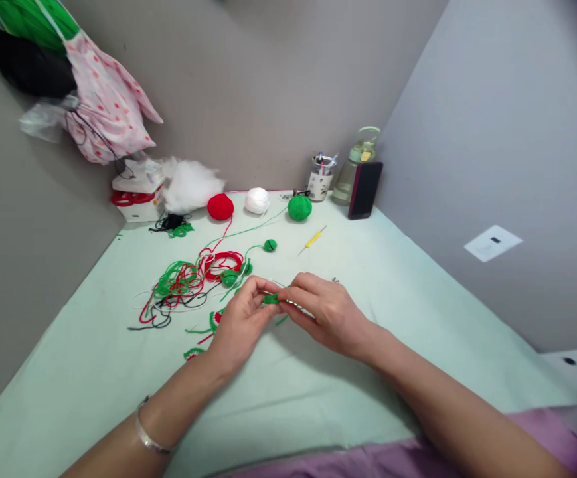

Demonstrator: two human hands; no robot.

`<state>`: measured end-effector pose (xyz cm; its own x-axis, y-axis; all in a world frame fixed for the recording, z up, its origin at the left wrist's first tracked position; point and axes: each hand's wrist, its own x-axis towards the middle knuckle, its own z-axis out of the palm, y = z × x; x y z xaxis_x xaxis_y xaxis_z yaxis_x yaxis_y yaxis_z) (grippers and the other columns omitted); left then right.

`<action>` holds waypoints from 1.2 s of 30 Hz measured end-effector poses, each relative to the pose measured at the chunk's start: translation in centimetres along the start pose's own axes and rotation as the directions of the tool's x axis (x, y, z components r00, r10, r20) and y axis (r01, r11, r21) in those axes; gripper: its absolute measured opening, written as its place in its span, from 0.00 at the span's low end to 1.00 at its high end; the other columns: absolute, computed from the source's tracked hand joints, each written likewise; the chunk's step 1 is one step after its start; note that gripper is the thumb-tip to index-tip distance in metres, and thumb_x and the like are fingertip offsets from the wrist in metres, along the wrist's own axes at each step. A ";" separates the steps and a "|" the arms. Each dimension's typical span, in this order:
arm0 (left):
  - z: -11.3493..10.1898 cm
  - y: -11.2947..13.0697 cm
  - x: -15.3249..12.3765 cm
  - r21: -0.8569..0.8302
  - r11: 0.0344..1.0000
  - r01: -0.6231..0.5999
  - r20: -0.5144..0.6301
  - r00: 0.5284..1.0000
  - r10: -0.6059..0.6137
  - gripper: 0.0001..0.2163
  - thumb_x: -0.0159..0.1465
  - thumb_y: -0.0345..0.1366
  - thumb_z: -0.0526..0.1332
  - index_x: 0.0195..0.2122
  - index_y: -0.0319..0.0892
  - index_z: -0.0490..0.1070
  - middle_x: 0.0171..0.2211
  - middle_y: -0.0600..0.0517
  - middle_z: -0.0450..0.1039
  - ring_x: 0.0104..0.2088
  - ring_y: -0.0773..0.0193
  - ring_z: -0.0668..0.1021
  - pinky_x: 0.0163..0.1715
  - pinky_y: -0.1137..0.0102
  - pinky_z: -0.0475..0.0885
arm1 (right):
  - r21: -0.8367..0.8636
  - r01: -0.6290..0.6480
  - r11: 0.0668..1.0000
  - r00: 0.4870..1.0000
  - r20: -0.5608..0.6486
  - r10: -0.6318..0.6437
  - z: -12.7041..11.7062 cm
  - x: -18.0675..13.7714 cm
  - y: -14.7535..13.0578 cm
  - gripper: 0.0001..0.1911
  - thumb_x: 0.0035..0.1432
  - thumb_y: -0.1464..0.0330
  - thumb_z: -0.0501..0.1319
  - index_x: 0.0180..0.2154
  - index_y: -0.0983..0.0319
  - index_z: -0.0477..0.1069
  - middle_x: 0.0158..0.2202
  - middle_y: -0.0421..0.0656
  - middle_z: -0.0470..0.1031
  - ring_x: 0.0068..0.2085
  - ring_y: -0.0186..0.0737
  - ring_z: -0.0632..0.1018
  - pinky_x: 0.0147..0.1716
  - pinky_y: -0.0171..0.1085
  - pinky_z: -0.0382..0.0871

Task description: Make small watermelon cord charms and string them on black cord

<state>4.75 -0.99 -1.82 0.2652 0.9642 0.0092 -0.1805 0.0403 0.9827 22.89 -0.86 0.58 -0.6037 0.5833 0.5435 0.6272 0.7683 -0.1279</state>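
Both of my hands meet over the middle of the pale green table (pixel 93 372). My left hand (pixel 241 322) pinches a small green crochet piece (pixel 270 299) between thumb and fingers. My right hand (pixel 325 312) is closed round a thin metal crochet hook (pixel 293 303) whose tip reaches into that green piece. A green strand runs from the piece towards the tangled green, red and black yarn (pixel 183 285) just left of my hands. Small finished green and red crochet bits (pixel 215 320) lie under my left wrist.
Red (pixel 220 206), white (pixel 257 200) and green (pixel 299 208) yarn balls line the back edge, with white stuffing (pixel 188 186), a pen cup (pixel 321 178), a bottle (pixel 355 169) and a leaning phone (pixel 364 190). A yellow-handled tool (pixel 313 239) lies behind my hands. Grey walls enclose three sides.
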 end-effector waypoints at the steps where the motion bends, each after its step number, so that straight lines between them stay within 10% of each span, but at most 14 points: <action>1: 0.0 -0.1 0.0 -0.004 1.000 -0.004 -0.002 1.000 0.004 0.07 0.58 0.30 0.65 0.36 0.42 0.68 0.36 0.54 0.73 0.40 0.64 0.76 0.42 0.70 0.71 | -0.007 0.000 1.000 1.000 0.014 0.000 0.0 0.0 0.0 0.11 0.69 0.70 0.54 0.44 0.63 0.75 0.30 0.43 0.71 0.30 0.35 0.71 0.25 0.33 0.58; 22: -0.1 1.0 0.0 -0.128 0.991 -0.042 0.079 0.996 0.052 0.10 0.59 0.37 0.69 0.34 0.43 0.68 0.34 0.54 0.72 0.37 0.65 0.77 0.40 0.70 0.72 | 0.480 -0.254 0.840 0.967 0.103 0.234 -1.1 0.4 0.0 0.07 0.66 0.66 0.62 0.44 0.61 0.74 0.34 0.42 0.71 0.32 0.33 0.73 0.33 0.32 0.69; 36: -0.5 1.2 0.2 -0.117 0.992 0.050 0.134 0.990 -0.034 0.07 0.61 0.37 0.68 0.39 0.42 0.75 0.38 0.52 0.77 0.38 0.64 0.80 0.47 0.67 0.75 | 0.487 -0.297 0.822 0.951 0.079 0.297 -1.9 0.4 0.2 0.14 0.69 0.73 0.52 0.52 0.59 0.70 0.35 0.42 0.74 0.33 0.33 0.73 0.34 0.32 0.68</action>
<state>4.08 -0.65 -0.77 0.3960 0.9183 0.0001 -0.2766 0.1192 0.9536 23.71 -1.01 2.37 -0.4268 0.8042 0.4136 0.4551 0.5862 -0.6703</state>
